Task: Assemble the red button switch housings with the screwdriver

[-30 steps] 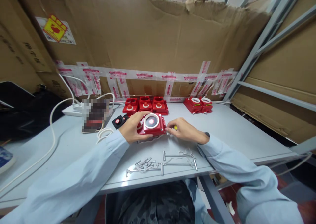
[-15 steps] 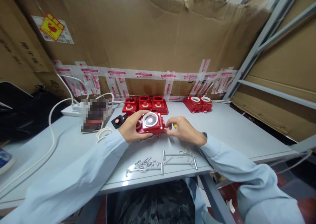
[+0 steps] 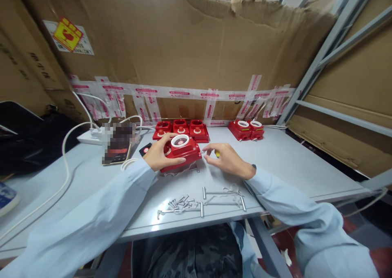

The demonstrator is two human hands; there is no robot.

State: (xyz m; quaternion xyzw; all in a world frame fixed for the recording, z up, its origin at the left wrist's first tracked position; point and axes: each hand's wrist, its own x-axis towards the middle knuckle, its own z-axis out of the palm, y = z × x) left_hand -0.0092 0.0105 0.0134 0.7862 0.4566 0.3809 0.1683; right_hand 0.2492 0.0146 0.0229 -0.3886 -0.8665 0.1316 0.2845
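Fingers (image 3: 176, 161) of my left hand (image 3: 157, 153) are gripping a red box (image 3: 187, 151) by its left end, near three similar boxes (image 3: 181, 129); my right hand (image 3: 229, 160) is holding a yellow object (image 3: 217, 153), just beside the box. Loose screws (image 3: 181, 203) are lying on the surface (image 3: 300, 159) nearer me.

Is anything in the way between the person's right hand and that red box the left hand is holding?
No clear obstacle is visible. The right hand is just beside the right end of the red box, which the left hand grips. Only a small pale bit shows in between, too small to identify.
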